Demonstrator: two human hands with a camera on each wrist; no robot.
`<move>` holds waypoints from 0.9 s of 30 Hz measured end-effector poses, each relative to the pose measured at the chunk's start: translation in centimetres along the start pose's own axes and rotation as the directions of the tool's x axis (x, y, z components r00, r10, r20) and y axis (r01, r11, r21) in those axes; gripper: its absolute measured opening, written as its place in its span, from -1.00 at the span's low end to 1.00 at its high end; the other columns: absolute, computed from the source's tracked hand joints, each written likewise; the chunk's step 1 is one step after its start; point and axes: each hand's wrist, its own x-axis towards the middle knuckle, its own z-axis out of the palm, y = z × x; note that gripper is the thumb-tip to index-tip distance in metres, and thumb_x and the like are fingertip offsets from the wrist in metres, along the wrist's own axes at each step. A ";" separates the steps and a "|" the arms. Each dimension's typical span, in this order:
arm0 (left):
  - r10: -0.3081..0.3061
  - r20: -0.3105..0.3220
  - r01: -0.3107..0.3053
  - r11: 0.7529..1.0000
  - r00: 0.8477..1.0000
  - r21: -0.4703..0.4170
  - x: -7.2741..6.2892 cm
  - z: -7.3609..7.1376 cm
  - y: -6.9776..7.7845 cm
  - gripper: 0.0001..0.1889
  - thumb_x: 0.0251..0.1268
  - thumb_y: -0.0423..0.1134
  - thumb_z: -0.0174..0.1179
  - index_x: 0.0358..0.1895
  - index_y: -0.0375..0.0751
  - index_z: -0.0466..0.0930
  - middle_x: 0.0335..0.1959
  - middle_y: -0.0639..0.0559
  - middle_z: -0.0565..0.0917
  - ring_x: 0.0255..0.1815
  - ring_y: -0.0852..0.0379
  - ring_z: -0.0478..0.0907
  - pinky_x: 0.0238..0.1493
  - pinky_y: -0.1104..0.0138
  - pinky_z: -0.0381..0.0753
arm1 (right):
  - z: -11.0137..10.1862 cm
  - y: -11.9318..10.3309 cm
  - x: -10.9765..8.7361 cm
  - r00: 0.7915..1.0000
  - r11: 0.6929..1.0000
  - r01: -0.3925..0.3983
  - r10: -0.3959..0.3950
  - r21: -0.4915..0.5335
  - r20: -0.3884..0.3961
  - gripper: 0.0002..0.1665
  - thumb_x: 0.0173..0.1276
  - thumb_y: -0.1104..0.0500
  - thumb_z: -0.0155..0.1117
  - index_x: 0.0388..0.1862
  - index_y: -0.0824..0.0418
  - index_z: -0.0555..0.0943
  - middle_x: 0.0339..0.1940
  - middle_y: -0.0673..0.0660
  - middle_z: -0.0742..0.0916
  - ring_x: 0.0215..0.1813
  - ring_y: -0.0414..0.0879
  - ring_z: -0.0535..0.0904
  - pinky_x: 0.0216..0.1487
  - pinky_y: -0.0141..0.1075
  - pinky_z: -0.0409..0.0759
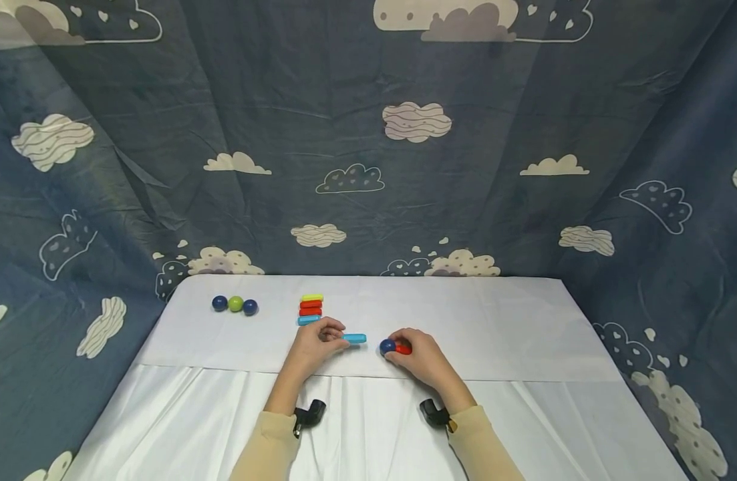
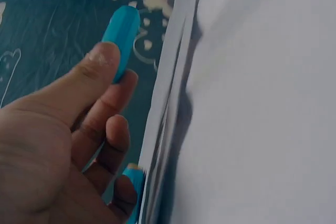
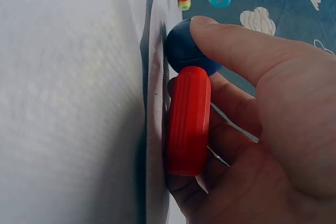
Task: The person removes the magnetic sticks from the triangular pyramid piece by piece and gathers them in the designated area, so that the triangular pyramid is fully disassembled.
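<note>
Between the thumb and index finger of my left hand [image 1: 313,347], a light blue rod [image 1: 356,339] is pinched by one end; its free end points right. My right hand [image 1: 425,359] pinches a dark blue ball [image 3: 184,51] with thumb and fingers. A ridged red rod [image 3: 189,124] is joined end-on to that ball, or touches it; I cannot tell which. It lies along the curled fingers in the right wrist view. The light blue rod and the ball are apart, with a small gap between them. Both hands are low over the white table.
Left of my left hand lie several rods in a stack-like row: yellow-green [image 1: 312,298], two red [image 1: 311,312], and light blue [image 1: 308,321]. Farther left are two dark blue balls [image 1: 220,303] with a green ball [image 1: 236,304] between them. A cloud-patterned curtain [image 1: 356,133] surrounds the white table [image 1: 494,321].
</note>
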 end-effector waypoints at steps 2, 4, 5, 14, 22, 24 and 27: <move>-0.019 -0.039 0.019 1.000 0.999 0.014 0.0 -0.8 -0.1 -0.81 0.20 -0.17 0.58 -0.16 -0.02 0.80 -0.30 0.14 0.79 -0.27 0.21 0.60 -0.14 0.37 0.58 | 0.1 0.0 0.0 1.000 1.000 0.004 -0.004 0.000 -0.003 -0.56 0.32 0.02 0.58 0.14 0.08 0.74 0.16 0.13 0.78 0.20 0.04 0.67 0.38 0.05 0.63; -0.033 -0.069 0.035 0.999 0.997 0.030 0.0 -1.5 -0.2 -0.84 0.20 -0.17 0.58 -0.21 0.01 0.81 -0.30 0.13 0.79 -0.26 0.19 0.59 -0.13 0.35 0.56 | 0.1 0.1 0.0 1.000 1.000 0.007 -0.007 -0.001 -0.004 -0.56 0.32 0.02 0.58 0.14 0.08 0.74 0.16 0.13 0.78 0.20 0.03 0.67 0.38 0.05 0.64; -0.038 -0.080 0.041 0.998 0.996 0.037 0.0 -1.8 -0.2 -0.85 0.21 -0.17 0.58 -0.22 0.02 0.81 -0.30 0.12 0.79 -0.26 0.18 0.58 -0.13 0.35 0.54 | 0.1 0.1 0.0 1.000 1.000 0.009 -0.009 -0.001 -0.004 -0.56 0.31 0.02 0.59 0.14 0.08 0.74 0.16 0.13 0.78 0.20 0.04 0.67 0.37 0.05 0.64; -0.073 -0.131 0.085 0.993 0.989 0.085 0.0 -4.3 -1.3 -0.84 0.23 -0.12 0.56 -0.16 0.01 0.85 -0.21 0.06 0.82 -0.17 0.12 0.59 -0.04 0.29 0.56 | 0.1 0.2 -0.1 1.000 1.000 0.025 -0.025 -0.001 0.003 -0.56 0.32 0.04 0.58 0.13 0.11 0.73 0.14 0.14 0.78 0.19 0.05 0.68 0.36 0.07 0.64; -0.108 -0.197 0.132 0.985 0.974 0.113 0.1 -6.1 -2.6 -0.83 0.23 -0.12 0.56 -0.17 -0.06 0.87 -0.23 0.01 0.84 -0.21 0.12 0.65 -0.06 0.30 0.59 | 0.1 0.3 0.0 1.000 1.000 0.012 -0.012 -0.002 -0.007 -0.56 0.31 0.02 0.59 0.13 0.08 0.74 0.14 0.13 0.78 0.19 0.04 0.67 0.37 0.05 0.64; -0.114 -0.205 0.141 0.983 0.972 0.119 0.2 -6.2 -2.9 -0.82 0.23 -0.13 0.55 -0.16 -0.08 0.87 -0.24 0.00 0.84 -0.22 0.13 0.66 -0.07 0.31 0.59 | 0.1 0.2 0.0 1.000 1.000 0.011 -0.011 0.000 -0.005 -0.56 0.31 0.02 0.59 0.13 0.09 0.74 0.14 0.13 0.78 0.18 0.04 0.67 0.37 0.05 0.64; -0.133 -0.218 0.161 0.980 0.967 0.117 0.3 -6.4 -3.2 -0.80 0.23 -0.14 0.55 -0.14 -0.11 0.86 -0.25 0.00 0.84 -0.24 0.15 0.66 -0.09 0.31 0.60 | 0.1 0.2 0.0 1.000 1.000 0.010 -0.010 0.000 -0.002 -0.56 0.31 0.02 0.59 0.13 0.09 0.74 0.13 0.13 0.78 0.18 0.04 0.67 0.36 0.05 0.65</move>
